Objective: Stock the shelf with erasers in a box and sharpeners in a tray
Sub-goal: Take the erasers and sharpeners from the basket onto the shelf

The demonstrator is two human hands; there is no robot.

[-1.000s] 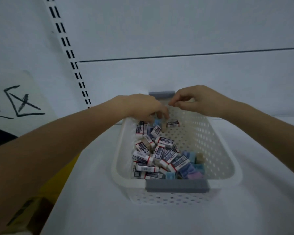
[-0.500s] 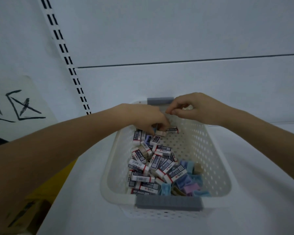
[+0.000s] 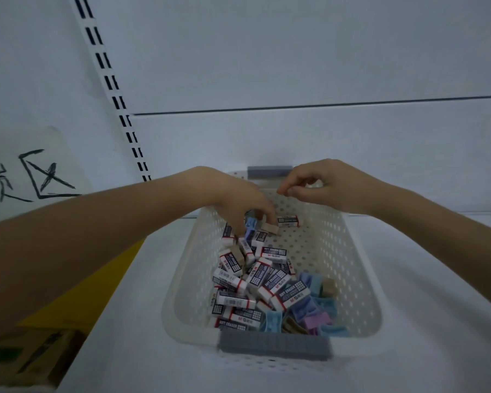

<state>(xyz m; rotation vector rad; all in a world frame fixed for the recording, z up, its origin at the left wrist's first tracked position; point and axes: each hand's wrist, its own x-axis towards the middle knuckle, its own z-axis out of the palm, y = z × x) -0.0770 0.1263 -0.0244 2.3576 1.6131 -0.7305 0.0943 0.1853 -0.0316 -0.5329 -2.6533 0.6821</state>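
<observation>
Far left, past the shelf's edge, there's a paper sign with black hand-drawn characters (image 3: 26, 177), and below it a brown cardboard box (image 3: 26, 361) in the corner. A white slotted metal upright (image 3: 111, 89) runs up the back wall.

The left hand (image 3: 238, 199) reaches down into the far left end of the white perforated plastic basket (image 3: 346, 265), which sits on the white shelf board (image 3: 437, 307). Its fingertips pinch a small beige block (image 3: 271, 229), held just above the pile. Can't tell if that one's an eraser or a sharpener tbh.

The white sleeved erasers with dark labels (image 3: 255, 279) are heaped along the basket's left side, from far end to near rim, with one loose sleeved eraser (image 3: 288, 221) alone by the far end. The pastel blue, pink and beige sharpeners (image 3: 315, 310) are bunched in the near right corner, touching the eraser heap.

The right hand (image 3: 323, 185) hovers over the basket's far rim, just beside the grey far handle (image 3: 270, 171), fingers curled with thumb and forefinger tips close together. Whether it's got anything in there, I can't tell.
</observation>
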